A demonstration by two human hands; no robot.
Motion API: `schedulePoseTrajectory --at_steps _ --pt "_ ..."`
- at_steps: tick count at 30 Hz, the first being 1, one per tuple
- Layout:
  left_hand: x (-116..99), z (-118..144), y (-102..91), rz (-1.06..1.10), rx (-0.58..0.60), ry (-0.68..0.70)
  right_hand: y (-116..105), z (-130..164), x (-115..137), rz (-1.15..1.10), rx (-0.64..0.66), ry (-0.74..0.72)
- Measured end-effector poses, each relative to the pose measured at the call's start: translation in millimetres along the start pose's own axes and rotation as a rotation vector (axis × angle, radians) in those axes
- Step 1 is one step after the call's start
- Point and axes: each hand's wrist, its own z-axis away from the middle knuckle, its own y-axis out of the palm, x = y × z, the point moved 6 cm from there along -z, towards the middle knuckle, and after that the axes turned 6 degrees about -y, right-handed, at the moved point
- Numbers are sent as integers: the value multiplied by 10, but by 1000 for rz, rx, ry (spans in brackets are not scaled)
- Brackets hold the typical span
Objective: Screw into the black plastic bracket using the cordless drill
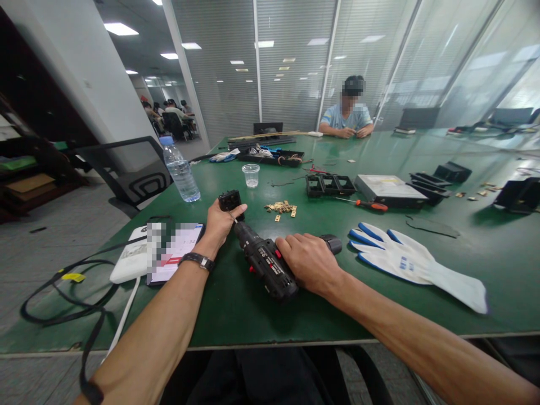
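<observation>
Near the table's (pixel 329 320) near edge, your right hand (pixel 312 261) grips the drill (pixel 268 264), fingers curled round its handle, its body on its side and its bit pointing away. A glove (pixel 400 261) lies to the right, a phone (pixel 190 242) toward the left edge. Your left hand (pixel 219 226) grasps a small black box (pixel 230 201) at the bit's tip; whether they touch is unclear. Farther off sit small brass plates (pixel 282 208), a bottle (pixel 181 171) by the left edge and a cup (pixel 251 176). A person (pixel 348 119) sits at the far edge.

A water bottle (pixel 182 173) (blue-capped) stands near a clear plastic cup (pixel 251 176).
</observation>
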Motion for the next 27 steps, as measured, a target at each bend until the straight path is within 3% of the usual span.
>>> schedulePoseTrajectory --at_steps 27 --pt "-21 -27 20 -30 0 97 2 5 0 43 55 6"
